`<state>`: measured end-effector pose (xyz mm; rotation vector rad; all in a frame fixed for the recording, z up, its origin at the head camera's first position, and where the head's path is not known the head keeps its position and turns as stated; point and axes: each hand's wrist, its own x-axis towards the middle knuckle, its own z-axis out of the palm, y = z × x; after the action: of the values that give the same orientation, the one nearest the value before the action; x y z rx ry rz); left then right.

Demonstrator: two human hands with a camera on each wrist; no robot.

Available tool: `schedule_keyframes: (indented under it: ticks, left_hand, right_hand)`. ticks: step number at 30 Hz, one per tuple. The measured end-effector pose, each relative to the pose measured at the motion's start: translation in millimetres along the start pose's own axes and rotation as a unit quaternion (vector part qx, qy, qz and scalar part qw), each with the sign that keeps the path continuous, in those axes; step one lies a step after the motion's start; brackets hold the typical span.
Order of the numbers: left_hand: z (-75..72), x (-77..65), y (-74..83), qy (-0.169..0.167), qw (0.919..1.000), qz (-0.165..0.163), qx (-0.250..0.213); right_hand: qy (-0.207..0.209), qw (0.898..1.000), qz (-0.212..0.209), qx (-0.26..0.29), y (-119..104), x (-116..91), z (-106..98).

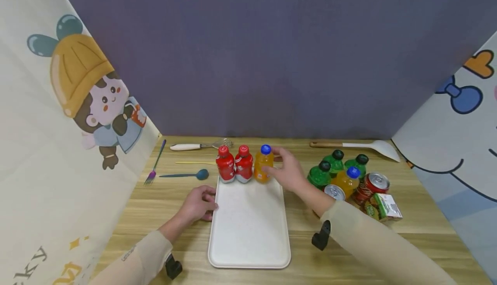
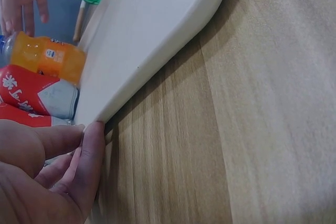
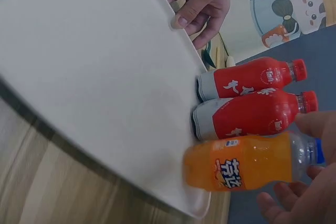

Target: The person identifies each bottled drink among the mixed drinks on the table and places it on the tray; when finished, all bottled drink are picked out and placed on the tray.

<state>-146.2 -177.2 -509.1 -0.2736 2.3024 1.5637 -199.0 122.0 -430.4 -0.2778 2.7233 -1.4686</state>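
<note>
A white rectangular tray [image 1: 250,229] lies on the wooden table. At its far end two red bottles [image 1: 226,166] stand side by side, with an orange soda bottle [image 1: 263,166] upright to their right. My left hand [image 1: 199,203] pinches the tray's left rim between thumb and fingers; the left wrist view shows the thumb [image 2: 94,145] at that edge. Around the blue-capped top of the orange soda bottle is my right hand [image 1: 287,170]. In the right wrist view its fingers [image 3: 286,198] are spread, with gaps between them and the bottle.
To the right stand green bottles [image 1: 319,175], another orange bottle [image 1: 347,182], a red can [image 1: 372,186], a silver-topped can [image 1: 335,192] and a small carton [image 1: 384,207]. A spatula [image 1: 353,145], whisk [image 1: 198,145], blue spoon [image 1: 186,175] and fork [image 1: 156,162] lie toward the back.
</note>
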Motion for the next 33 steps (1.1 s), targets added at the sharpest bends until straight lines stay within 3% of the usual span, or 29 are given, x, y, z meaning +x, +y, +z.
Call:
schedule_keyframes:
  ticks: [5, 14, 24, 33]
  left_hand:
    - [0.5, 3.1, -2.9, 0.001, 1.0000, -0.003, 0.001]
    - [1.4, 2.7, -2.7, 0.004, 1.0000, 0.004, 0.001]
    - [2.5, -0.8, 0.0, 0.001, 0.9999, 0.011, 0.003]
    - [1.5, -2.3, 0.6, 0.005, 0.9999, 0.010, 0.003]
  right_hand:
    - [-0.040, 0.999, -0.010, -0.014, -4, -5, -15]
    - [-0.041, 0.997, -0.047, -0.036, -13, -25, -51]
    - [-0.004, 0.992, -0.089, -0.087, -21, -53, -97]
    - [0.048, 0.987, -0.101, -0.115, -9, -73, -137]
